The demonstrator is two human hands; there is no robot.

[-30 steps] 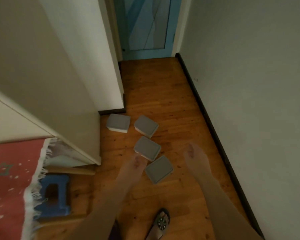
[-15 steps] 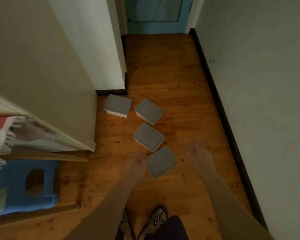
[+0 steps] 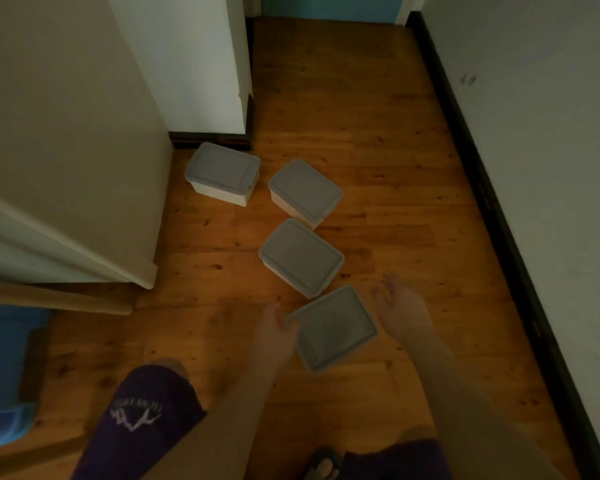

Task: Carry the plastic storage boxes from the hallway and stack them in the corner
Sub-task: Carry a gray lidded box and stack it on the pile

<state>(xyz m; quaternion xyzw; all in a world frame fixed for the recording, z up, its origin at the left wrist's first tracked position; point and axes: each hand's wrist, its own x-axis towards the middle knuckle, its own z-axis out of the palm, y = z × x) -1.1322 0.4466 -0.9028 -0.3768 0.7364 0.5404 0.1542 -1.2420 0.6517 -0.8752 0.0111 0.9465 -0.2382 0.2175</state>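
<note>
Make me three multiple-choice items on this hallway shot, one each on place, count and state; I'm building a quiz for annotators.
1. Where does the box nearest the person lie?
A. between the two hands
B. against the dark skirting on the right
C. on the blue stool

2. How many lidded boxes are on the floor?
A. two
B. four
C. six

3. What state are the boxes in?
A. stacked in one pile
B. lids off
C. each separate on the floor, lid on

Answers:
1 A: the nearest box sits between the left hand and the right hand.
2 B: besides it there are the middle box, the right rear box and the box by the wall corner.
3 C: every grey lid is on and none rests on another on the wooden floor.
</note>
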